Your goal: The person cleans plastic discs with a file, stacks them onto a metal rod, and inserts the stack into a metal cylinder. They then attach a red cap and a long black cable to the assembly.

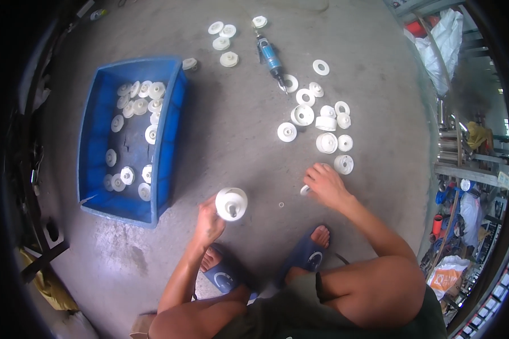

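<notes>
White cup-shaped part [232,203], round, smooth and plastic-looking, is up in the left hand [210,217], mouth towards us, a stub showing inside! The hand is closed on its left side, some fingers hidden behind, the forearm slanting up from below. Across now to the right hand [325,185], low over the grey floor [237,141], back uppermost, fingers bent down beside a small white piece [305,190]; whether they grip it, I cannot tell. A tiny pale ring [281,204] lies between the hands. Beyond, hollow white cups [326,142] and flat rings [305,97] scatter. Farther out, a blue-bodied power tool [270,56] lies slantwise; left, a blue crate [168,130] holds white discs [127,175].
</notes>
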The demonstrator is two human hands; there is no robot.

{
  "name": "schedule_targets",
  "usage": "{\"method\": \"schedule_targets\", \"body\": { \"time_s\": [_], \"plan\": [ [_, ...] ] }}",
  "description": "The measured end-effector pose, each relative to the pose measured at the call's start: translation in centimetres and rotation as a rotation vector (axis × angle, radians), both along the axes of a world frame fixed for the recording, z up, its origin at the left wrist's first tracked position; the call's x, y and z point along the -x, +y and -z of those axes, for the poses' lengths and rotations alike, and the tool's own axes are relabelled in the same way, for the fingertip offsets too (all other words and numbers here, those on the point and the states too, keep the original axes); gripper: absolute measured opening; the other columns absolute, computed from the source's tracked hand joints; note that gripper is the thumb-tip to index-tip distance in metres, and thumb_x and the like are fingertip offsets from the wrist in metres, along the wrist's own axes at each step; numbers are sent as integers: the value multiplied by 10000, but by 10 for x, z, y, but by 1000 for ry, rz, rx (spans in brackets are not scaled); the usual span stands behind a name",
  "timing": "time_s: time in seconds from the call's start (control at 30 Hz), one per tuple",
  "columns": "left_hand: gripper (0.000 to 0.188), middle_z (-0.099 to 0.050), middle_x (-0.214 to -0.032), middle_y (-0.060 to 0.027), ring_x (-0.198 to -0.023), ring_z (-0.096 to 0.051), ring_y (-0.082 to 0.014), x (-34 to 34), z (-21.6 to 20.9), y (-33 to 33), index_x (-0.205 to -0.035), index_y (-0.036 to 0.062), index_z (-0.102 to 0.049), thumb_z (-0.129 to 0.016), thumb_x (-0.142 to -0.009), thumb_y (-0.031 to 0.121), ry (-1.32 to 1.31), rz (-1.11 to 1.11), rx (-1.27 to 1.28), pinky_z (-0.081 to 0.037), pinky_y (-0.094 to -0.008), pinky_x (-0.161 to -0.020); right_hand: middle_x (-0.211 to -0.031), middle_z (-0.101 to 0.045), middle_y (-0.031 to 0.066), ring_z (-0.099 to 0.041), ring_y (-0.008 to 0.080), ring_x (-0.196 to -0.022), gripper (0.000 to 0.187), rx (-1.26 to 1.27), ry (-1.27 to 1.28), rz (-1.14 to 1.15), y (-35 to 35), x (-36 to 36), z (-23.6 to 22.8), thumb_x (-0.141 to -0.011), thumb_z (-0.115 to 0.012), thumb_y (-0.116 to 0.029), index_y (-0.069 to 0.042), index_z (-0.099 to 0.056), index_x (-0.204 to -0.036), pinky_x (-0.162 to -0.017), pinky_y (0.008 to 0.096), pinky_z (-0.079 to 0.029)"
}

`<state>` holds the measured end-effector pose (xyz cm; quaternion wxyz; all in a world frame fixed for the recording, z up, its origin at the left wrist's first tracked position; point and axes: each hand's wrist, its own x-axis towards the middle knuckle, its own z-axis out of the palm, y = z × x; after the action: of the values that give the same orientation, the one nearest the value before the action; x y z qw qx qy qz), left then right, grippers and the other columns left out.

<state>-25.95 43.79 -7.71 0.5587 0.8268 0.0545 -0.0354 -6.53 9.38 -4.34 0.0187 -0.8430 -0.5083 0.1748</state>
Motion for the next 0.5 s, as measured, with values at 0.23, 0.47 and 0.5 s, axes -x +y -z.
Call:
{"method": "schedule_targets", "body": {
  "time_s": [0.23,0.47,0.5],
  "plan": [
    [418,-710,-1238,-235,-1110,-688,-457,-14,-9,-6,-1220,9,-709,-662,-815,-82,4,9,-18,-570,-455,-954,-833,-747,65,-660,88,-664,249,-700,1030,704,107,20,-106,-1010,-744,-242,-23,-731,-1128,-539,276,-504],
    [466,-719,-1209,-237,-1099,-704,-434,-28,-9,-16,-1253,-6,-686,-648,-799,-105,-40,-49,65,-565,-449,-953,-932,-708,88,-686,190,-840,361,-644,941,520,157,29,-92,-1000,-745,-339,-2,-735,-1130,-713,340,-535],
    [474,-724,-1205,-230,-1093,-710,-431,-28,-5,-13,-1248,-7,-690,-643,-789,-116,-18,-43,87,-565,-444,-951,-987,-700,96,-672,218,-912,374,-712,812,494,159,31,-92,-986,-754,-352,-12,-738,-1139,-761,361,-533]
  ]
}}
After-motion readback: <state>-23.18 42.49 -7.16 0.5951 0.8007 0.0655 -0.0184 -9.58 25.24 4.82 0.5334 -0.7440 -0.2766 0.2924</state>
